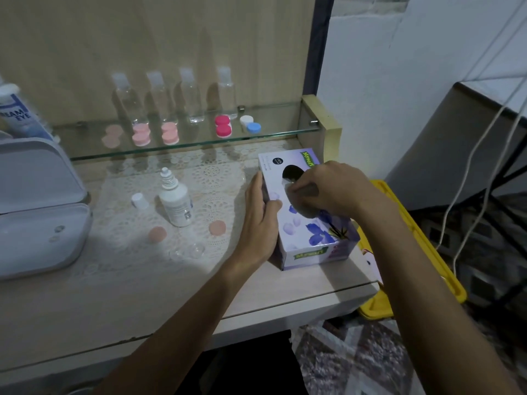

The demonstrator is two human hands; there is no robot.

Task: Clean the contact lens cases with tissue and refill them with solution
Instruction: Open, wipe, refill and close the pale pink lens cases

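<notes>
Lilac cardboard tissue box [306, 215] sits at the desk's [142, 303] right end, long axis running from near edge toward the glass shelf [185, 143], right side close to the desk edge. Left hand [261, 220] grips its left wall; right hand [328, 189] has fingers curled at the top slot, pinching something, can't tell what. Uncapped solution bottle [174, 201] upright mid-desk, white cap [139, 200] beside it, two peach lids [217, 228] and clear lens case [189, 250] in front. Open desk toward near edge.

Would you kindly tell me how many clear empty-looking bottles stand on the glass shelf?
4, in a row along the back of the glass shelf: clear bottles at and. None appears hidden.
</notes>
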